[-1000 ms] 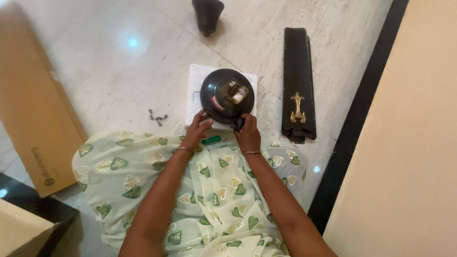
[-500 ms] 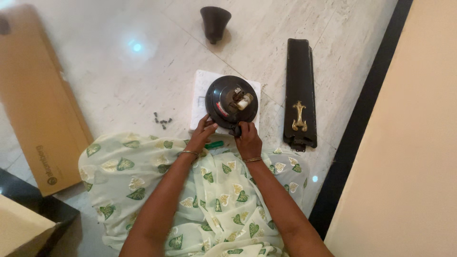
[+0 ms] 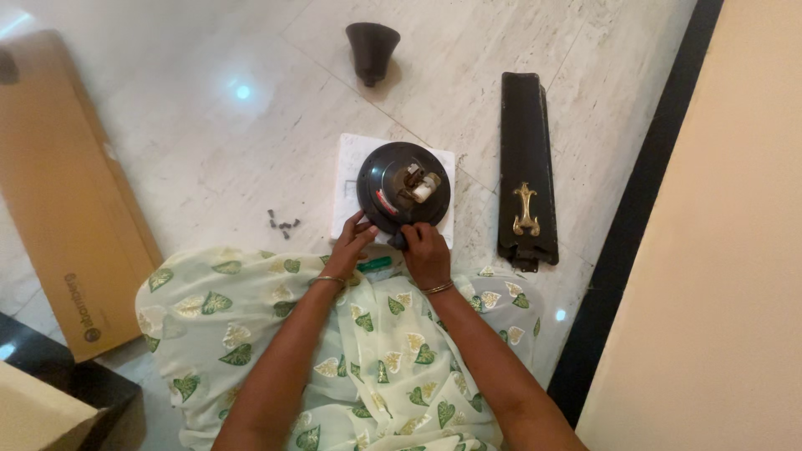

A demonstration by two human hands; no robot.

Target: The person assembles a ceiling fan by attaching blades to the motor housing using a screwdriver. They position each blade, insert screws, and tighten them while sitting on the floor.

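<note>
- Left hand grips the near-left rim of the round, dark, glossy metal motor housing, fingers curled on its edge; grip closed on the housing.
- Right hand pinches a small dark part at the near rim, just right of the left grip; clenched, what exactly it holds cannot be told.
- Housing sits on a white paper sheet on the pale marble floor, just ahead of both grips.
- Judgement: steady the rim with the left; keep the right's turning small and square to the rim.
- Beyond the grips: dark cone-shaped cup; to their right, long black blade with brass ornament; to their left, loose dark screws.
- Versus half a second back: hands and housing unchanged; view only shifts slightly.
</note>
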